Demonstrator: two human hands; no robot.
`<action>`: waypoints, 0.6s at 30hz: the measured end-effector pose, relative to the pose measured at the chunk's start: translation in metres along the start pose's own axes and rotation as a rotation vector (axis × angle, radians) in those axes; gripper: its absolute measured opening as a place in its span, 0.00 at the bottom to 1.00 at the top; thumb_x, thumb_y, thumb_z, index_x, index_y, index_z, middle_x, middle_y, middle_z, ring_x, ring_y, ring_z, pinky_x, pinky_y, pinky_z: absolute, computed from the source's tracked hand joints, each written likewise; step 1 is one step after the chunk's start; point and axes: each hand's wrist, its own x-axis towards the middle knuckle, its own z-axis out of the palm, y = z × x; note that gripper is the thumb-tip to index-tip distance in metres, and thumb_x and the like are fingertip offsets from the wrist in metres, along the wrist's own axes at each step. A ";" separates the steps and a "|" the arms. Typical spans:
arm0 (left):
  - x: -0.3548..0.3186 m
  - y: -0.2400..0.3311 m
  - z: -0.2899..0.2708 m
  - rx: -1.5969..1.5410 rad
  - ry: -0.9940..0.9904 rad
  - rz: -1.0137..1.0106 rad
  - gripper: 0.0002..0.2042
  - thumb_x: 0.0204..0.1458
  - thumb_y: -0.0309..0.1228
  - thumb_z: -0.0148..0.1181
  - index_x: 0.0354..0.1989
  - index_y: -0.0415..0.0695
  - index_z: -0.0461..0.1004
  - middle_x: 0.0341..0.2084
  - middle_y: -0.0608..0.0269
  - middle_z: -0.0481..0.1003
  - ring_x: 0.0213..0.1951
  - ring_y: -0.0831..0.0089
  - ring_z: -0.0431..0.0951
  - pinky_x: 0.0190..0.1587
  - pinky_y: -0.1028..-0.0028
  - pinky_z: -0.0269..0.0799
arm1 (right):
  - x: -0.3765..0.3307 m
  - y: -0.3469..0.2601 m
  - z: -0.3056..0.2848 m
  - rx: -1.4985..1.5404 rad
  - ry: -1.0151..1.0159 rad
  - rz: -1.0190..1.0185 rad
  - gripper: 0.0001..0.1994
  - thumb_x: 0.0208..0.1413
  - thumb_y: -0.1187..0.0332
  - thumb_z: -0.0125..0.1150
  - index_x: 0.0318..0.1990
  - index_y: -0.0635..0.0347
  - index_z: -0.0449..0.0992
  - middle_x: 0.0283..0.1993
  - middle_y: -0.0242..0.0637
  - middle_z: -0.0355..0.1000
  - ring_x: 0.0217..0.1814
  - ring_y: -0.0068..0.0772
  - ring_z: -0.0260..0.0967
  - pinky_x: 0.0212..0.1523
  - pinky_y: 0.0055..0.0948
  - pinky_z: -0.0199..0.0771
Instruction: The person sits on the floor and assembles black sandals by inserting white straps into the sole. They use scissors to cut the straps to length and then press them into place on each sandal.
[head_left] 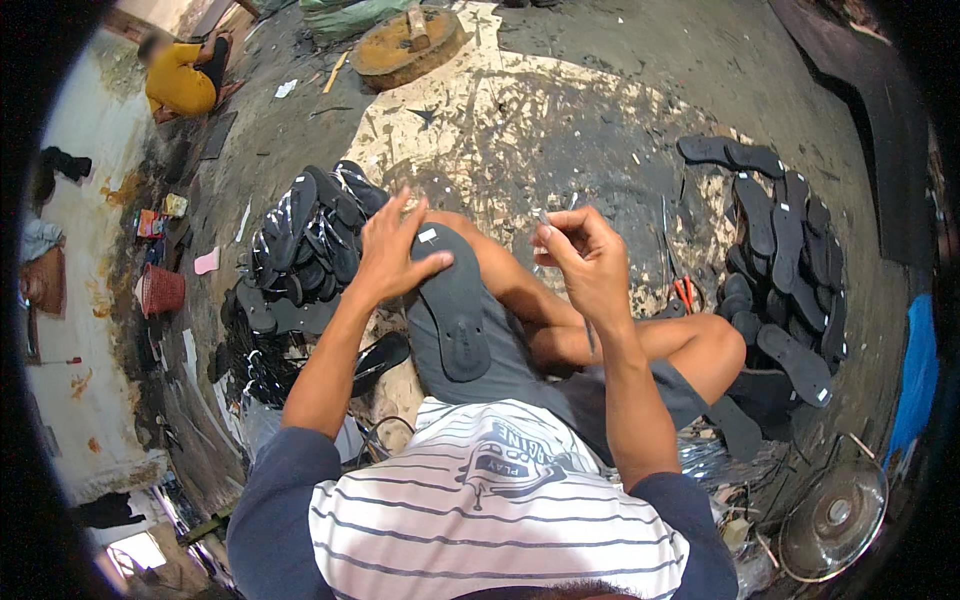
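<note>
A black sandal sole with a small white label near its toe end lies across my grey-clad thigh. My left hand rests at the sole's upper left edge, fingers spread, its thumb over the top face. To the right, above my crossed legs, my right hand is closed in a pinch on a small grey metallic piece, whose kind is too small to make out. A thin dark strip shows just below that wrist; whether it belongs to the same piece I cannot tell.
Strapped black sandals are heaped at left, black soles at right. Red-handled pliers or scissors lie beyond my right knee. A round wooden block stands far ahead; a person in yellow squats far left. A metal fan sits lower right.
</note>
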 end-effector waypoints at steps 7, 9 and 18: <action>-0.053 0.069 -0.022 -1.082 -0.205 -0.290 0.28 0.58 0.31 0.63 0.66 0.41 0.64 0.56 0.54 0.71 0.58 0.66 0.71 0.62 0.66 0.65 | -0.007 -0.007 0.002 -0.011 -0.101 0.079 0.04 0.61 0.73 0.64 0.41 0.65 0.77 0.35 0.32 0.78 0.36 0.19 0.75 0.37 0.22 0.76; -0.052 0.072 -0.022 -1.320 -0.215 -0.348 0.25 0.59 0.27 0.61 0.65 0.38 0.65 0.52 0.59 0.74 0.53 0.74 0.74 0.58 0.72 0.69 | -0.008 -0.013 0.002 -0.072 -0.077 0.021 0.04 0.61 0.74 0.65 0.40 0.65 0.78 0.36 0.32 0.79 0.38 0.19 0.75 0.39 0.22 0.75; 0.036 0.104 -0.057 -1.382 -0.103 -0.245 0.13 0.62 0.27 0.61 0.51 0.34 0.76 0.40 0.64 0.81 0.37 0.81 0.79 0.41 0.77 0.77 | -0.006 -0.049 0.014 -0.369 -0.024 -0.175 0.07 0.57 0.70 0.67 0.39 0.64 0.79 0.33 0.41 0.81 0.32 0.27 0.79 0.31 0.29 0.77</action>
